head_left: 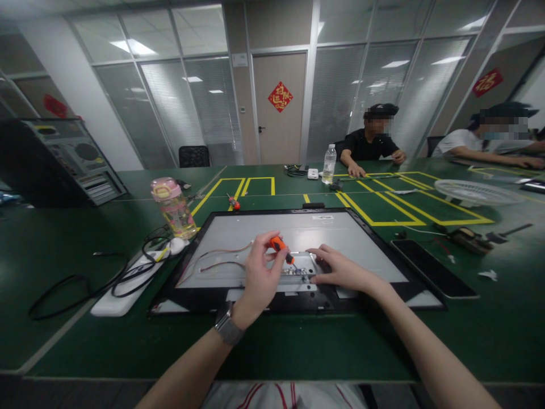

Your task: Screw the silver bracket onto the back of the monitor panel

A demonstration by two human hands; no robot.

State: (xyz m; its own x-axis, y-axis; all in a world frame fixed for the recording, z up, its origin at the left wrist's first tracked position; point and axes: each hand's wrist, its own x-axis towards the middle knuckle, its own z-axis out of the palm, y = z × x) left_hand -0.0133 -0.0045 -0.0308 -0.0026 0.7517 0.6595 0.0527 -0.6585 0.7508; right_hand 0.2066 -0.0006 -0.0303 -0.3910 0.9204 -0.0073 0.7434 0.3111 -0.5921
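A monitor panel [361, 238] with a black frame and grey back lies flat in front of me. My left hand [264, 264] is closed around a screwdriver [279, 245] with an orange and black handle. The screwdriver slants down to the right, its tip at a small circuit board [297, 272] near the panel's lower middle. From the other side, my right hand [336, 268] grips the right end of a metal plate [307, 260] by that board, thumb and fingers apart across its edge. Thin cables [223, 263] run left from there, partly behind my left hand.
Left of the panel are a white power strip [117, 298], black cables [72, 278], a pink-lidded bottle [172, 207] and a computer case [59, 162]. On the right lie a phone [432, 268] and a round white grille [477, 192]. Two people [374, 136] sit across the green table.
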